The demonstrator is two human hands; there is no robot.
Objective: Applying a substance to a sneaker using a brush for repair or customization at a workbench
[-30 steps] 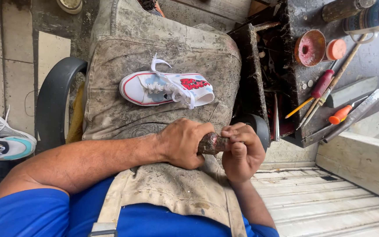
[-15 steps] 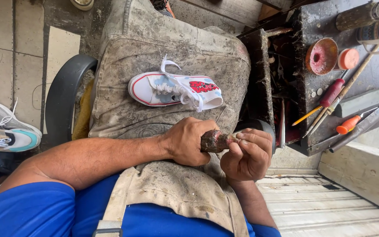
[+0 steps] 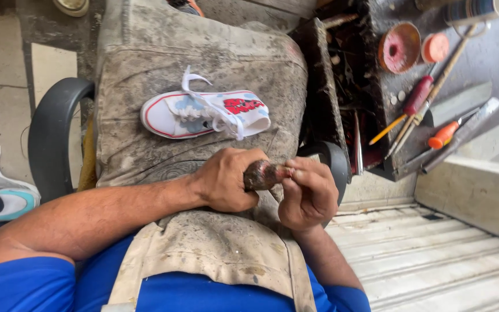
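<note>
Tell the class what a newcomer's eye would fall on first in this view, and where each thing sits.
Probably the white sneaker with red trim, lying on its side on the stained apron at centre. Just below it, the left hand and right hand grip a small dark reddish-brown lump between them. At upper right, a grimy tool tray holds screwdrivers.

A shoe-repair workshop: a grimy apron (image 3: 203,63) carries a sneaker (image 3: 203,114), beside a cluttered toolbox (image 3: 399,98) of screwdrivers (image 3: 414,98), files and glue tins (image 3: 398,47).
</note>
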